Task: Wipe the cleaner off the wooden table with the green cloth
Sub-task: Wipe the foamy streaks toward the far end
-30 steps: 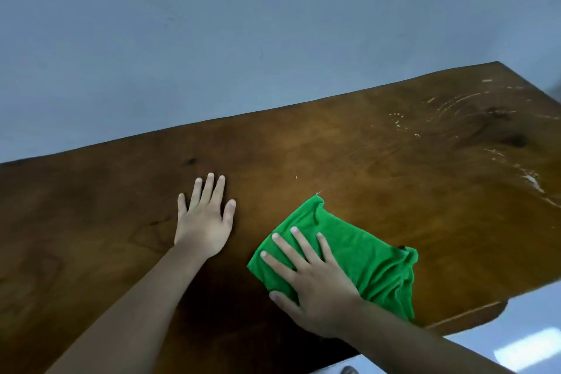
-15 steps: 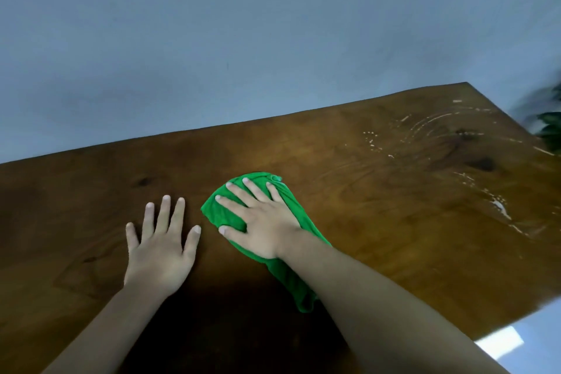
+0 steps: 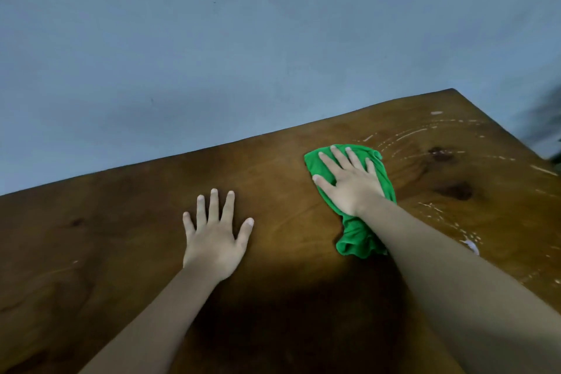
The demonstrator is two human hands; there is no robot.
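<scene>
The wooden table fills the lower half of the head view. My right hand presses flat, fingers spread, on the green cloth, which lies bunched on the table's right part. White streaks of cleaner arc across the wood just right of the cloth, and more white spots of cleaner lie near the right edge. My left hand rests flat on the bare wood in the middle, fingers apart, holding nothing.
A plain pale blue wall stands behind the table's far edge. The table's far right corner is in view. Something dark and blurred sits beyond the right edge.
My right hand has slid the green cloth to the right and further away, toward the cleaner streaks. My left hand stays flat on the wood.
</scene>
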